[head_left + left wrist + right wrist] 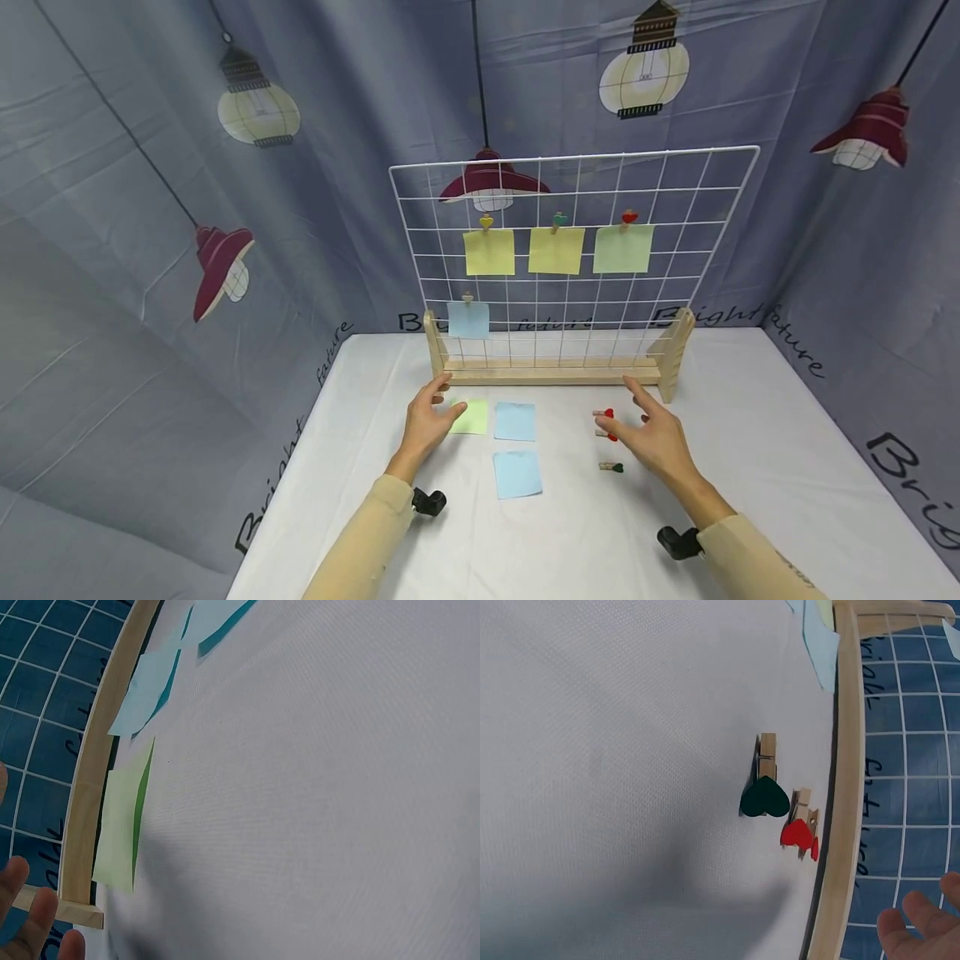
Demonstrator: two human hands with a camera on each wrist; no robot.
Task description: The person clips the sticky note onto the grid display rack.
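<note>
My left hand (426, 425) is held out over the table with its fingers relaxed and nothing in them, its thumb tip overlapping a light green sticky note (471, 417) in the head view. Two blue sticky notes, one farther back (514, 422) and one nearer (517, 475), lie to the right of it. Over on the right, my right hand (662, 440) also holds nothing, thumb and fingers spread apart. Close by its thumb are two small wooden clothespins with red hearts (797, 834). A clothespin with a dark green heart (765, 796) lies nearer to me.
Behind the notes stands a white wire grid (558, 287) in a wooden base (551, 372). Clipped on it are two yellow notes (490, 252) (556, 251), a pale green note (624, 249) and a lower blue note (468, 320). A grey-blue curtain (345, 250) surrounds the white table (592, 550).
</note>
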